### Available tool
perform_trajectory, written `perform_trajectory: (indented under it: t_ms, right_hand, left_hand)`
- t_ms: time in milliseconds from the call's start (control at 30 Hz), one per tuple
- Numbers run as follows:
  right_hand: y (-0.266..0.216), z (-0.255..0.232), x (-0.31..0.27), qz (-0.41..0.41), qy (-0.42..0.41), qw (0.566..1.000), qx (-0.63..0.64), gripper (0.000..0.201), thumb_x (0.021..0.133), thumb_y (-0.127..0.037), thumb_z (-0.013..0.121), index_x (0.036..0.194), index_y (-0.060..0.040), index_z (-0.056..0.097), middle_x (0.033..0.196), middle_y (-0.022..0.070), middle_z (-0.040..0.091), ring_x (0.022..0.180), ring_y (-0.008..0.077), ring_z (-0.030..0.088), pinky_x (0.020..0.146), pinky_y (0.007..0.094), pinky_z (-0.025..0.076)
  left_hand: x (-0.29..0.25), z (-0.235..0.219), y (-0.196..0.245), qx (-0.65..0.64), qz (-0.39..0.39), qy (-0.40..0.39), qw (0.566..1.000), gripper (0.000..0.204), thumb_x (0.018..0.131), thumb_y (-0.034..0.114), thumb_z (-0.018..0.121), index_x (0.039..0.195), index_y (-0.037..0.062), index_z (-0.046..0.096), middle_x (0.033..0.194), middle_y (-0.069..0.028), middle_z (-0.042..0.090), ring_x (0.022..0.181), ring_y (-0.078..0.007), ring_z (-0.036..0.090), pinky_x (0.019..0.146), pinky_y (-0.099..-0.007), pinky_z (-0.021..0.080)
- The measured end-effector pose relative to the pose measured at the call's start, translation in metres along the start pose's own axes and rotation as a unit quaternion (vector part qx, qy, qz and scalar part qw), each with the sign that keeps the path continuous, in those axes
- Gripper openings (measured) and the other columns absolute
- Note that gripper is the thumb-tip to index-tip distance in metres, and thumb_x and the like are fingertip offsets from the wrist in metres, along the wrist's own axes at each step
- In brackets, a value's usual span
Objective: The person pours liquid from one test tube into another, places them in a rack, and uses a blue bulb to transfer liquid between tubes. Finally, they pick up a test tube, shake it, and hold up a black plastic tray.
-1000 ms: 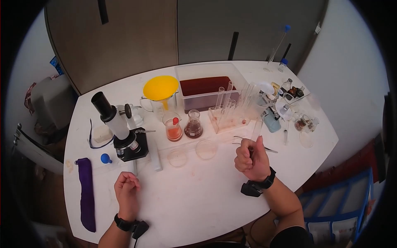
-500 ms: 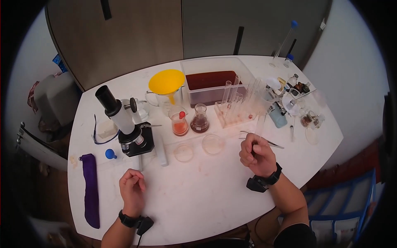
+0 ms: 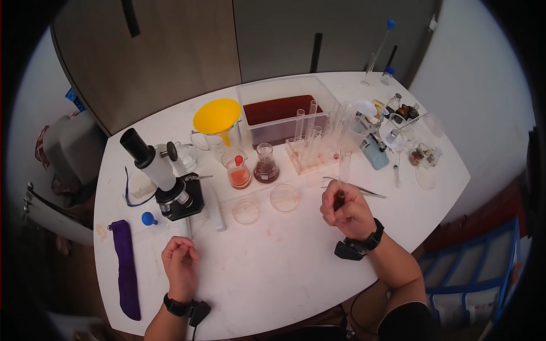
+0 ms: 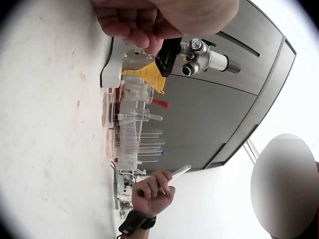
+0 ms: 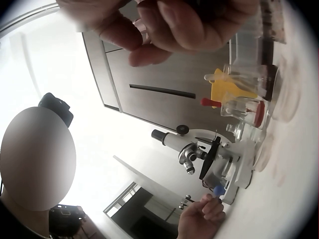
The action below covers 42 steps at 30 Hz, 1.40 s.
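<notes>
Nearest the table's front edge, toward its left side, the left hand (image 3: 181,271) hangs with fingers loosely curled, holding nothing. The purple pouch (image 3: 125,270) lies along the left edge, by the front left corner. Farther right and a little deeper in, the right hand (image 3: 350,213) is raised above the table, its fingers curled round the lower part of a clear glass tube (image 3: 344,166), with something dark showing between them. Just beyond that hand lie the metal tweezers (image 3: 367,191). Two shallow dishes (image 3: 245,211) sit around the table's middle, and the microscope (image 3: 165,176) stands toward the left edge, the blue bulb (image 3: 148,219) beside it. Behind the dishes are the orange flask (image 3: 239,177), the dark flask (image 3: 266,169) and the tube rack (image 3: 313,162); farthest, the plastic box (image 3: 284,136) reaches the back edge.
</notes>
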State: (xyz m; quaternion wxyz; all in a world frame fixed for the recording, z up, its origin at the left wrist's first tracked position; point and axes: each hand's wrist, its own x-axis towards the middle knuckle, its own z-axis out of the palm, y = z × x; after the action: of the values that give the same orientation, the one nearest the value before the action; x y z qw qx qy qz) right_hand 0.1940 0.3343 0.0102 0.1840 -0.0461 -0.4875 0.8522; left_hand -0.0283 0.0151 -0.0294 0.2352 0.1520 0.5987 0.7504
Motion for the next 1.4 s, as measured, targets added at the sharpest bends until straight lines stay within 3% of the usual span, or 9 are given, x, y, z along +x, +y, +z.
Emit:
perform_trajectory:
  t_ms: [233, 333, 400, 500, 600, 833, 1200, 1400]
  right_hand:
    - [-0.0014, 0.0015, 0.0002, -0.007, 0.003, 1.0, -0.007, 0.028, 0.07, 0.005, 0.049, 0.096, -0.0017, 0.056, 0.075, 0.0062, 0.057, 0.058, 0.0075, 0.038, 0.051, 0.023, 0.028]
    - [-0.0004, -0.0017, 0.0006, 0.015, 0.007, 0.999, 0.03, 0.022, 0.074, 0.002, 0.057, 0.096, -0.0027, 0.055, 0.075, 0.007, 0.059, 0.055, 0.0088, 0.038, 0.049, 0.0251, 0.03]
    - [0.0001, -0.0029, 0.0009, 0.014, 0.003, 1.0, 0.009, 0.015, 0.083, -0.005, 0.063, 0.096, -0.0038, 0.056, 0.075, 0.006, 0.059, 0.054, 0.0072, 0.037, 0.049, 0.0243, 0.03]
    - [0.0006, -0.0031, 0.0007, 0.017, -0.006, 1.0, 0.006, 0.013, 0.087, -0.01, 0.064, 0.096, -0.0042, 0.056, 0.075, 0.0053, 0.058, 0.054, 0.0067, 0.036, 0.049, 0.0238, 0.03]
    - [0.0003, 0.0005, -0.0004, 0.007, -0.004, 1.0, 0.017, 0.008, 0.089, -0.003, 0.06, 0.096, -0.0025, 0.057, 0.074, 0.0046, 0.056, 0.056, 0.0046, 0.035, 0.051, 0.0205, 0.028]
    - [0.0011, 0.001, 0.0003, 0.014, 0.015, 1.0, 0.0, 0.004, 0.092, -0.005, 0.06, 0.094, -0.0031, 0.057, 0.073, 0.0035, 0.056, 0.055, 0.0039, 0.035, 0.05, 0.0206, 0.028]
    - [0.0006, 0.0025, 0.0011, 0.001, -0.005, 0.999, 0.047, 0.023, 0.102, -0.025, 0.057, 0.096, -0.0034, 0.057, 0.074, 0.0041, 0.057, 0.054, 0.0037, 0.036, 0.05, 0.0193, 0.029]
    - [-0.0006, -0.0011, 0.0003, 0.015, -0.007, 0.999, 0.037, 0.013, 0.096, -0.011, 0.058, 0.099, 0.0003, 0.062, 0.074, 0.0036, 0.058, 0.054, 0.0036, 0.036, 0.05, 0.0197, 0.029]
  left_hand:
    - [0.0006, -0.0007, -0.0018, -0.003, 0.012, -0.003, 1.0, 0.015, 0.096, 0.014, 0.049, 0.092, 0.0052, 0.06, 0.068, -0.0018, 0.056, 0.06, -0.0093, 0.049, 0.058, -0.0233, 0.038]
    - [0.0015, -0.0031, -0.0015, 0.009, -0.004, 0.0, 1.0, 0.015, 0.096, 0.014, 0.049, 0.092, 0.0049, 0.06, 0.068, -0.0019, 0.056, 0.061, -0.0096, 0.049, 0.059, -0.0234, 0.038]
    - [0.0008, -0.001, -0.0009, 0.002, 0.005, -0.005, 1.0, 0.015, 0.097, 0.013, 0.048, 0.092, 0.005, 0.06, 0.068, -0.0019, 0.056, 0.061, -0.0094, 0.049, 0.059, -0.0232, 0.038]
    - [0.0007, -0.0002, -0.001, -0.001, 0.006, -0.008, 1.0, 0.015, 0.097, 0.013, 0.048, 0.093, 0.0051, 0.06, 0.068, -0.0017, 0.056, 0.061, -0.0094, 0.049, 0.059, -0.0231, 0.038]
    - [-0.0003, 0.0013, -0.0001, 0.003, 0.008, -0.001, 1.0, 0.015, 0.098, 0.014, 0.049, 0.093, 0.0052, 0.06, 0.068, -0.0013, 0.056, 0.061, -0.0094, 0.049, 0.059, -0.023, 0.038]
    - [-0.0019, 0.0002, 0.0029, -0.009, -0.001, -0.011, 1.0, 0.015, 0.097, 0.011, 0.051, 0.092, 0.0025, 0.062, 0.072, -0.0023, 0.056, 0.067, -0.0104, 0.05, 0.063, -0.0235, 0.039]
    - [-0.0002, -0.0013, 0.0008, -0.017, 0.0, -0.013, 1.0, 0.015, 0.096, 0.011, 0.051, 0.093, 0.0016, 0.063, 0.072, -0.003, 0.058, 0.065, -0.0104, 0.051, 0.062, -0.0236, 0.04]
    - [0.0006, -0.0014, -0.0005, -0.019, 0.004, -0.01, 1.0, 0.015, 0.097, 0.011, 0.051, 0.093, 0.0017, 0.063, 0.071, -0.003, 0.058, 0.065, -0.0107, 0.051, 0.062, -0.0238, 0.04]
